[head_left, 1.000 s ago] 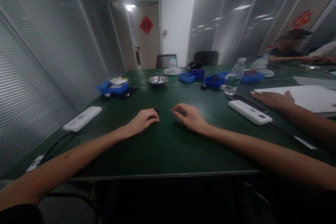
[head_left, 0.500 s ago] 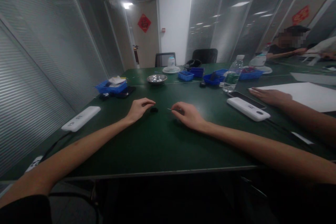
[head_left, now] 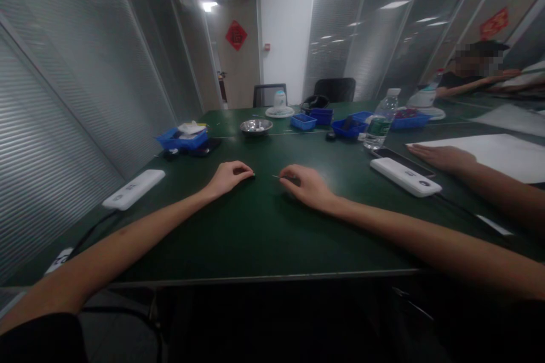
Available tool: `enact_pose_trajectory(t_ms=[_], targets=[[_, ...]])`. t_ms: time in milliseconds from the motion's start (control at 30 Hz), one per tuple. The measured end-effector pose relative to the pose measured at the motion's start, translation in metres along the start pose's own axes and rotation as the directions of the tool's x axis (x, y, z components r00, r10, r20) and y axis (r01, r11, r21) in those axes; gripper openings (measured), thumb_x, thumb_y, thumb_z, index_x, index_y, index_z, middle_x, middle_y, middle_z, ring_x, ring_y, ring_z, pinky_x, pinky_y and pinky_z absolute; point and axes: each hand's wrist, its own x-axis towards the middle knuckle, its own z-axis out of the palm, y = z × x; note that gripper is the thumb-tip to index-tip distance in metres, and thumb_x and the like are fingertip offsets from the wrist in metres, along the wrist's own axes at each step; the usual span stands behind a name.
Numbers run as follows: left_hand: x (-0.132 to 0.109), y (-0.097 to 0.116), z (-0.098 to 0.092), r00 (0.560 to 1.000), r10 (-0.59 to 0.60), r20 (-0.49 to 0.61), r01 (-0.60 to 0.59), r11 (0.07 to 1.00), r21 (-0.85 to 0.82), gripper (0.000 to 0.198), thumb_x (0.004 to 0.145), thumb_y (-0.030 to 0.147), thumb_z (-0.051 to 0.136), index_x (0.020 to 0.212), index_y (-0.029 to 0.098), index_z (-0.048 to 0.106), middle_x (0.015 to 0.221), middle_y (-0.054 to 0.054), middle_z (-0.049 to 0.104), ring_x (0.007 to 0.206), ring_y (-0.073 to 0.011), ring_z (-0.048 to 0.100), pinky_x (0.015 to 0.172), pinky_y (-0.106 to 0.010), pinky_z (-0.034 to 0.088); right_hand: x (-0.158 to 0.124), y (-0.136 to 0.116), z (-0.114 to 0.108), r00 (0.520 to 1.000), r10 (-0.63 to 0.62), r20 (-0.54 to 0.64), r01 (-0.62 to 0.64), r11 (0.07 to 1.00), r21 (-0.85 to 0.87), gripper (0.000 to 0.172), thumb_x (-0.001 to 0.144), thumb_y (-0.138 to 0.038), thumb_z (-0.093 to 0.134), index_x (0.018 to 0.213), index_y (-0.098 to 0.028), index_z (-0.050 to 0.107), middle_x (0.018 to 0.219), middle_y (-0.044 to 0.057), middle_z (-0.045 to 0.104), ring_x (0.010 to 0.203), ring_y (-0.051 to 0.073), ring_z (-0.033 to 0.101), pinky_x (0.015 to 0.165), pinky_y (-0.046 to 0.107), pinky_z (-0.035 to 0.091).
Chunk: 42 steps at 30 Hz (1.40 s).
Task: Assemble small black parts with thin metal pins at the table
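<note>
My left hand (head_left: 230,177) is closed at the fingertips around a small dark object (head_left: 254,176), mostly hidden by the fingers, low over the green table (head_left: 255,227). To its right, my right hand (head_left: 304,184) pinches a thin, pale, needle-like piece (head_left: 276,176) whose tip points left toward the other hand. A gap of bare table lies between the two hands. What kind of thing the dark object is, I cannot make out.
A metal bowl (head_left: 256,127) with small pale items stands beyond my hands. Blue trays (head_left: 303,121) and a water bottle (head_left: 381,120) are farther right. White power banks (head_left: 134,189) flank my arms. Another person's hand (head_left: 447,157) rests on white paper (head_left: 502,153).
My left fingertips have come down onto the small dark object, which lay on the table before, and now hold it. My right hand has hardly moved.
</note>
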Motion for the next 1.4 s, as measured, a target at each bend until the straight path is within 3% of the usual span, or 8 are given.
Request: enact_pose_trajectory(t_ms=[433,567,700,833,967,1100,1267,1400], targets=[[-0.001,-0.029,-0.033,0.988,0.003,0.154,-0.008,0.999,0.031,0.029,0.093,0.046,0.066,0.107,0.025,0.079,0.112,-0.007,0.077,0.101,-0.0252,0.071,0.089,-0.039,0.055,-0.001,-0.002,-0.003,1.000,0.004,0.031,-0.004,1.000,0.006,0.018,0.101,-0.031,0.060,0.111,-0.019,0.069,0.105,0.008,0.070,0.090,0.020,0.064,0.076,0.034,0.051],[0.002,-0.069,-0.065,0.997,-0.074,-0.010,0.074,0.965,0.251,0.025,0.091,0.042,0.066,0.101,0.023,0.080,0.105,-0.008,0.078,0.094,-0.0265,0.072,0.086,-0.038,0.054,-0.001,0.001,-0.002,0.999,-0.017,0.031,0.017,1.000,0.006,0.018,0.101,-0.032,0.059,0.112,-0.019,0.068,0.106,0.008,0.070,0.091,0.020,0.064,0.077,0.034,0.051],[-0.003,-0.111,-0.095,0.969,-0.157,-0.193,0.239,0.803,0.546,0.025,0.093,0.034,0.059,0.104,0.019,0.076,0.107,-0.013,0.077,0.098,-0.0312,0.071,0.090,-0.041,0.052,-0.001,0.004,-0.001,0.999,-0.018,0.050,0.018,1.000,-0.012,0.019,0.102,-0.033,0.060,0.112,-0.019,0.068,0.105,0.007,0.070,0.090,0.020,0.064,0.079,0.034,0.050],[-0.008,-0.124,-0.104,0.953,-0.194,-0.235,0.301,0.718,0.628,0.024,0.093,0.030,0.056,0.103,0.016,0.073,0.103,-0.016,0.076,0.096,-0.0343,0.071,0.088,-0.042,0.052,-0.001,0.004,-0.001,0.997,-0.031,0.067,0.032,0.999,-0.011,0.018,0.102,-0.032,0.061,0.112,-0.020,0.068,0.106,0.007,0.070,0.090,0.019,0.064,0.079,0.033,0.050],[-0.006,-0.100,-0.085,0.991,-0.073,-0.115,0.125,0.824,0.553,0.025,0.094,0.032,0.058,0.105,0.016,0.073,0.108,-0.015,0.076,0.100,-0.0324,0.071,0.089,-0.041,0.052,0.000,0.004,0.000,0.996,-0.049,0.073,0.049,0.999,-0.011,0.018,0.101,-0.033,0.061,0.113,-0.020,0.067,0.107,0.007,0.070,0.092,0.020,0.065,0.081,0.034,0.051],[-0.007,-0.043,-0.042,0.994,0.092,0.052,-0.102,0.963,0.249,0.029,0.099,0.038,0.058,0.114,0.019,0.074,0.114,-0.009,0.075,0.100,-0.0260,0.070,0.088,-0.038,0.053,-0.001,0.002,0.000,0.991,-0.090,0.096,0.092,0.996,-0.021,0.019,0.101,-0.035,0.061,0.113,-0.020,0.067,0.109,0.007,0.069,0.095,0.020,0.066,0.082,0.034,0.051],[-0.019,0.025,0.006,0.951,0.199,0.235,-0.196,0.980,-0.040,0.029,0.100,0.041,0.062,0.117,0.021,0.073,0.110,-0.008,0.075,0.094,-0.0227,0.069,0.084,-0.035,0.054,-0.004,-0.004,-0.001,0.972,-0.198,0.128,0.203,0.979,-0.025,0.019,0.101,-0.033,0.060,0.114,-0.020,0.067,0.107,0.007,0.068,0.091,0.019,0.065,0.079,0.033,0.050],[-0.025,0.042,0.012,0.941,0.239,0.238,-0.224,0.971,-0.088,0.024,0.100,0.036,0.063,0.113,0.020,0.074,0.109,-0.008,0.074,0.097,-0.0228,0.069,0.089,-0.037,0.053,-0.005,-0.005,-0.001,0.968,-0.208,0.141,0.215,0.976,-0.030,0.020,0.100,-0.034,0.059,0.113,-0.020,0.067,0.107,0.007,0.068,0.089,0.019,0.064,0.076,0.032,0.049]])
